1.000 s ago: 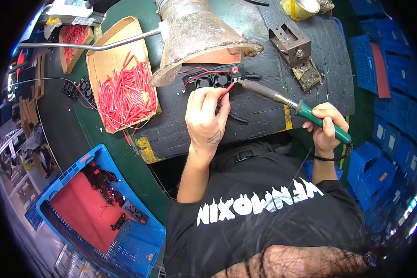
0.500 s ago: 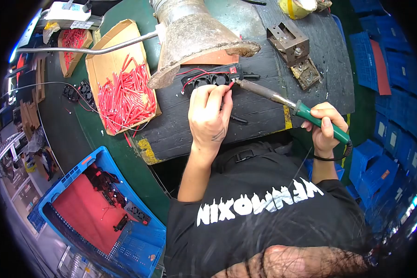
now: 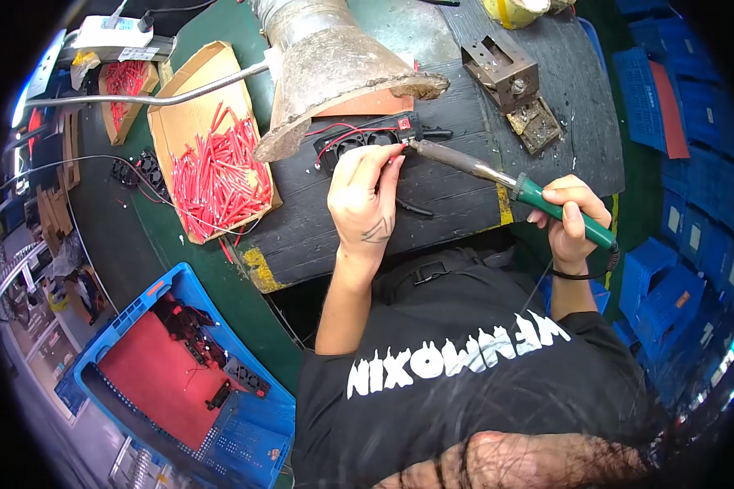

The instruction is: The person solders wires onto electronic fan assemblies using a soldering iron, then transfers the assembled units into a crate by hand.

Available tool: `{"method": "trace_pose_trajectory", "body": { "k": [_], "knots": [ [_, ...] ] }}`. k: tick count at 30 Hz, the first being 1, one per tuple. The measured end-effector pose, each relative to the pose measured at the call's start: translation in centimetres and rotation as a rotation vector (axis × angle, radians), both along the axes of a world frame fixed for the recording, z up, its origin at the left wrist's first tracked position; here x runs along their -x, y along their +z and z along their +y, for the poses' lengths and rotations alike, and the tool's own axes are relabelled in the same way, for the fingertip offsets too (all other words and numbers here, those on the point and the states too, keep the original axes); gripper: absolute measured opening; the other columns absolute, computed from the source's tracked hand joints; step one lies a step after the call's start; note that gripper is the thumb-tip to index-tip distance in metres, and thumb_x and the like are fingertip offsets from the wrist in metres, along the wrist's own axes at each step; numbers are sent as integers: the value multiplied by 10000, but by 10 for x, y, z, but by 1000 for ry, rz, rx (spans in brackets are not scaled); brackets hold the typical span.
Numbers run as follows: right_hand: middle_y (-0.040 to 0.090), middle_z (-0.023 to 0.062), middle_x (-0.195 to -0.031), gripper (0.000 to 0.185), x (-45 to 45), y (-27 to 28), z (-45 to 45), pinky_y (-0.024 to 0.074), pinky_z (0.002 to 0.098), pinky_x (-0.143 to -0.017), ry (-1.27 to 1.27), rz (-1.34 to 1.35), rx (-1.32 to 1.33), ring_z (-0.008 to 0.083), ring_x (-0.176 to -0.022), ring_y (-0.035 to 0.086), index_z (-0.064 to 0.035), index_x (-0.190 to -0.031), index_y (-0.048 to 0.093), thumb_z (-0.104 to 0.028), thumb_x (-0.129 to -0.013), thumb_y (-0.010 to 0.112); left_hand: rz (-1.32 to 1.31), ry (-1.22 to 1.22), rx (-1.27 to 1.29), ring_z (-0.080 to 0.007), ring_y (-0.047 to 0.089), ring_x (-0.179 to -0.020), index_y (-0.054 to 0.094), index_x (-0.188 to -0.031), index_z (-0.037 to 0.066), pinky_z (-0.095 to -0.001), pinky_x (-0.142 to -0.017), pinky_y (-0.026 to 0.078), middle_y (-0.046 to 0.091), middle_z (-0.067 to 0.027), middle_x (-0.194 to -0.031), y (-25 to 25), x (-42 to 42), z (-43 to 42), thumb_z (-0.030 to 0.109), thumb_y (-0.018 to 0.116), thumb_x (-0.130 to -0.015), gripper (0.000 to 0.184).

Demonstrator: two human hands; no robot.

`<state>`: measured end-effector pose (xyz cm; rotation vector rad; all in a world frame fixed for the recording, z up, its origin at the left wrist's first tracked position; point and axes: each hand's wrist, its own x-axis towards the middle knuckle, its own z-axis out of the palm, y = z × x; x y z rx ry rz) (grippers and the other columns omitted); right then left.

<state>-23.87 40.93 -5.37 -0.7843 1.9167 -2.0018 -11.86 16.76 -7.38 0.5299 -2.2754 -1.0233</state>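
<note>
My left hand is closed in a pinch on a short red piece, mostly hidden by the fingertips, at the near edge of a black twin-fan unit. A red wire loops over the unit, and a small red part sits at its right end. In my right hand is the green handle of a soldering iron. Its tip points left and meets the work beside my left fingertips; the exact contact is too small to tell. A black cable piece lies just below.
A metal fume hood overhangs the bench behind my left hand. Left of it, a cardboard tray holds several red tubes. A metal stand is at the back right. Lower left is a blue crate with fan parts.
The view has shifted slightly, so the bench items sit a little further left. My left fingertips have stayed at the fan unit and less of the red piece shows. The iron remains in my right hand.
</note>
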Motion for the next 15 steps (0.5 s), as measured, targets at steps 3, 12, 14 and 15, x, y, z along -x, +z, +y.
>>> {"method": "trace_pose_trajectory", "body": {
  "k": [3,12,14,15],
  "knots": [
    [598,181,-817,255,-1,-1,0,456,242,-435,-4,6,8,188,-522,595,74,-900,635,-144,-878,504,22,-4,3,-243,624,-752,704,-940,18,-318,-699,507,642,-107,-836,-2,1,-1,-23,728,-773,173],
    [605,184,-807,266,-1,-1,1,450,237,-426,12,35,5,188,-525,602,74,-904,637,-161,-882,516,53,-1,91,-238,612,-735,710,-924,15,-318,-680,503,635,-101,-828,-5,3,-2,-14,746,-754,176],
    [606,183,-809,266,-1,-2,1,447,236,-426,9,48,9,186,-525,603,72,-904,638,-164,-880,518,48,0,128,-239,607,-732,709,-922,15,-320,-678,502,631,-98,-828,-5,4,-1,-12,752,-747,182],
    [606,183,-809,266,-2,0,0,447,236,-426,6,48,10,186,-525,603,72,-904,638,-164,-880,518,46,0,173,-240,604,-736,708,-920,16,-323,-678,502,629,-96,-832,-5,4,0,-7,758,-740,188]
  ]
}}
